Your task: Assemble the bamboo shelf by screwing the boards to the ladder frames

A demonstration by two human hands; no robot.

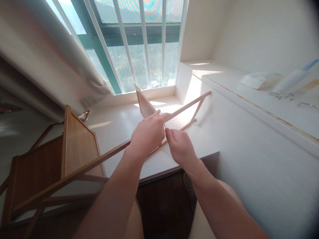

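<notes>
A wooden rack with long rails and brown panels lies tilted across the window ledge, its far end near the right wall. My left hand is wrapped over its upper rail near the middle, the index finger stretched along the wood. Close beside it, my right hand is closed, thumb against curled fingers, just below that rail. Whatever it pinches is hidden. Beyond my left hand a thin shelf panel stands up at an angle. Another broad panel shows on the left, joined to the near part of the rack.
The pale window ledge runs under the rack to the barred window. A curtain hangs at left. On the raised right ledge lie a plastic bag, small metal pieces and a blue-tipped item.
</notes>
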